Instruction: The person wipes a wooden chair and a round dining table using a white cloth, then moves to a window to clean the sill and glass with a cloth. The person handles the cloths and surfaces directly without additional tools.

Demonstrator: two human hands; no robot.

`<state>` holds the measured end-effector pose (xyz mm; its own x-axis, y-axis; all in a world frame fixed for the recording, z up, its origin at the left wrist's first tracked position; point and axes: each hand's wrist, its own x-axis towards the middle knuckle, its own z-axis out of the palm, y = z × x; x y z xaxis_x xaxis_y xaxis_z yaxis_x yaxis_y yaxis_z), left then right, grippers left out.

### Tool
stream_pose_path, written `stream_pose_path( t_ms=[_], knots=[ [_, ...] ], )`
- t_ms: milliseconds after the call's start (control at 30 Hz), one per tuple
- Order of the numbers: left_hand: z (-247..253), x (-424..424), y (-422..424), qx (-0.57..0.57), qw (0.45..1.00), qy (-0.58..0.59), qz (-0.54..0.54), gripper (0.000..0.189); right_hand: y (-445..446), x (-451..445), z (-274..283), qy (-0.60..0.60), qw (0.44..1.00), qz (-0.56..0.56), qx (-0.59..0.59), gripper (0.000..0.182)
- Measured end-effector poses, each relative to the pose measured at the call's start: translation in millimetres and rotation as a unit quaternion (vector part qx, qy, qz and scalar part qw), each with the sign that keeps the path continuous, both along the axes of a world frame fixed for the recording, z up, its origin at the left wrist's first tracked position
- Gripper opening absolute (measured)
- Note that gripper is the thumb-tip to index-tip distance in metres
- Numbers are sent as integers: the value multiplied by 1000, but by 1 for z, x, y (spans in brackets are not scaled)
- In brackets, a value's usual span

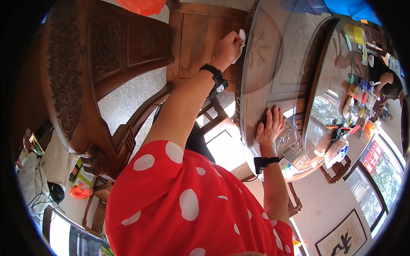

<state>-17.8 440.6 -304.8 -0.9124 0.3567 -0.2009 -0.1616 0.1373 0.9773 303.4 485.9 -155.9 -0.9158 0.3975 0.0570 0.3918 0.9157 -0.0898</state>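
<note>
My left hand [230,48] grips a folded white cloth or tissue [241,44], with the fingers curled around it. The cloth is at the right side of a brown wooden seat panel [205,41], close to the rim of the glass-topped wooden table [256,83]. Whether it touches the table's side cannot be told. My right hand [271,125] rests palm down on the glass near the table edge, fingers slightly spread and holding nothing. Each wrist wears a black strap with a small device.
A carved wooden chair [141,41] stands at the left, and another chair seat [224,144] lies in sunlight below the table edge. Across the table are a bagged item [335,153], several small packages [362,92] and a person [389,81] leaning in. An orange bag [141,4] is at the top.
</note>
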Motion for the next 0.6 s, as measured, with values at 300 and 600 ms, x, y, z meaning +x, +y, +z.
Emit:
stream_pose_path(
  t_ms=[300, 600],
  knots=[
    [51, 3, 1, 100, 993, 60, 23, 10, 1, 2, -4, 10, 1000, -2, 3, 55],
    [27, -27, 3, 75, 996, -53, -8, 12, 3, 2, -3, 7, 1000, 0, 1, 55]
  ],
)
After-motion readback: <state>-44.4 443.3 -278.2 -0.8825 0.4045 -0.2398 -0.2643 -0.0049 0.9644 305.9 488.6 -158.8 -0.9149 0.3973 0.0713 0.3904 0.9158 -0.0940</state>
